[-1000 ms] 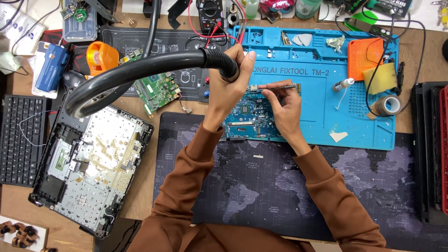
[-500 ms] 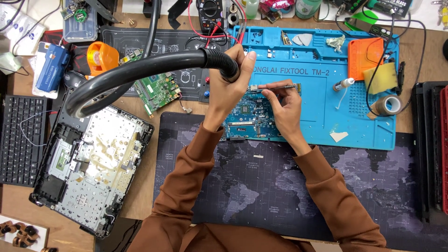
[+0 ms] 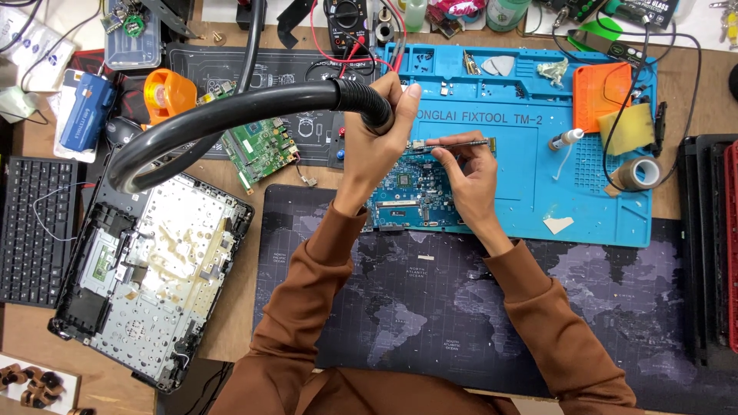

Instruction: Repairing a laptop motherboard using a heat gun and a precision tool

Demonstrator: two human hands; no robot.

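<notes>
My left hand [image 3: 380,146] grips the nozzle end of a thick black flexible hose [image 3: 231,107] that arcs in from the left, holding it just above a blue circuit board [image 3: 411,196]. My right hand [image 3: 465,173] holds a thin metal tool [image 3: 453,144], like tweezers, lying flat with its tip on a small part at the board's upper edge. The board rests on the lower left of a blue silicone work mat [image 3: 538,177]. Both arms wear brown sleeves.
An opened laptop base [image 3: 146,277] lies at the left, beside a black keyboard [image 3: 31,230]. A green circuit board [image 3: 257,150], an orange tape dispenser [image 3: 169,92], a multimeter [image 3: 346,27], a tape roll [image 3: 638,173] and a dark map-printed desk mat [image 3: 430,307] surround the work.
</notes>
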